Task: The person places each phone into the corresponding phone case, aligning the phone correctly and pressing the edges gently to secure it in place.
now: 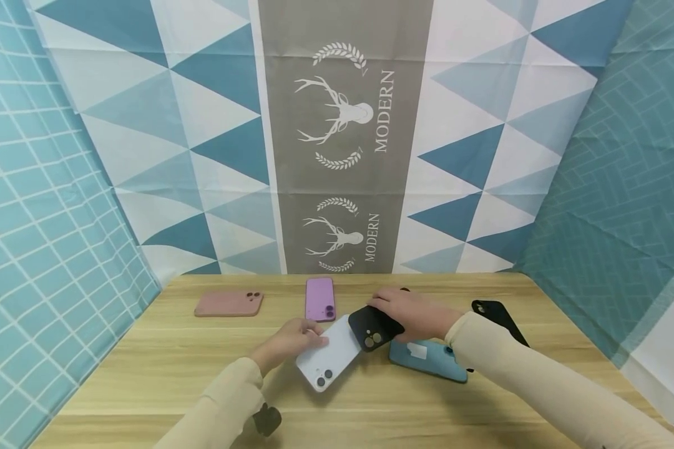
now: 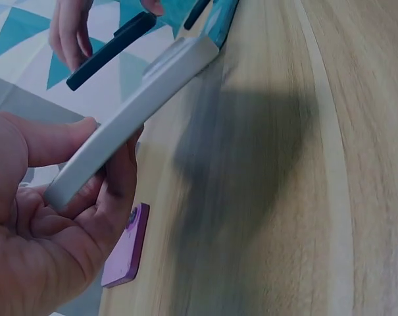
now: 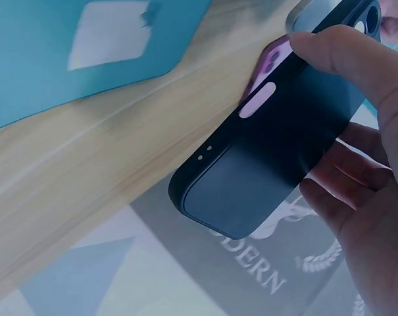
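Note:
My left hand grips a white phone near its far end, thumb over it and fingers curled beneath. In the left wrist view the white phone's edge is tilted above the tabletop, over its shadow. My right hand holds a black phone case by its long sides. Its hollow inside and a slot in the side face the right wrist camera. In the head view the case overlaps the white phone's upper right corner, with its two round camera holes toward me.
A blue phone with a white patch lies under my right wrist. A purple phone lies behind my left hand, a pink phone at the back left. Another black phone case lies at right. Patterned cloth hangs behind the wooden table.

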Tool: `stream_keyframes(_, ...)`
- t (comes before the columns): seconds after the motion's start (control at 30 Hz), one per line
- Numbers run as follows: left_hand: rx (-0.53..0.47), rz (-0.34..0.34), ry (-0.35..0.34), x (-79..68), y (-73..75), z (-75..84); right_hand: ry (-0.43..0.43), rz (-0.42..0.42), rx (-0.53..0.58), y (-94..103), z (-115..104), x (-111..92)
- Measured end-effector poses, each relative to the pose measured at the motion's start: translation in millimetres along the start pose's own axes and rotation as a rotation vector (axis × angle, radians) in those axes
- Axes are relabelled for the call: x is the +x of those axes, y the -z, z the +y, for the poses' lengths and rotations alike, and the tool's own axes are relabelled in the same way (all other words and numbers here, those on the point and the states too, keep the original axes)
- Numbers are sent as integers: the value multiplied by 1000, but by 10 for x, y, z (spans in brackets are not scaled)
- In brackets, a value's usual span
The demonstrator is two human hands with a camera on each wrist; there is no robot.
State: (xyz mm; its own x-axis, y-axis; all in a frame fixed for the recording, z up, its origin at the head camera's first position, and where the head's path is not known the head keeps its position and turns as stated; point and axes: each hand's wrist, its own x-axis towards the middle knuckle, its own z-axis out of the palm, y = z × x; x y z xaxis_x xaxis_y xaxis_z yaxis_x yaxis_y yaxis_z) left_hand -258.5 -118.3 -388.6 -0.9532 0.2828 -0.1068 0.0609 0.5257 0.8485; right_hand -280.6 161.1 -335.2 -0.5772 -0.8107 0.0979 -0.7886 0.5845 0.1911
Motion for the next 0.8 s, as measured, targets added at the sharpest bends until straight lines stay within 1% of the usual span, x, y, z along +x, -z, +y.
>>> stream_keyframes(0.13,-25,-27,-30,20,-18,-9,32,3,0,70,-109,36)
stream_keyframes(0.4,-73,-53,-48,2,-57,5,73,-2,-29,122,-253,98)
stream_keyframes(0.5,-75,-47,-47,7,-58,11,93,3,-29,126,-273,101)
stream_keyframes(0.7,-72,-24,-38,22,-90,11,96,21,11,112,-276,90)
stream_keyframes(0.8,-71,-19,-39,12,-106,16,115,36,25,106,-291,84)
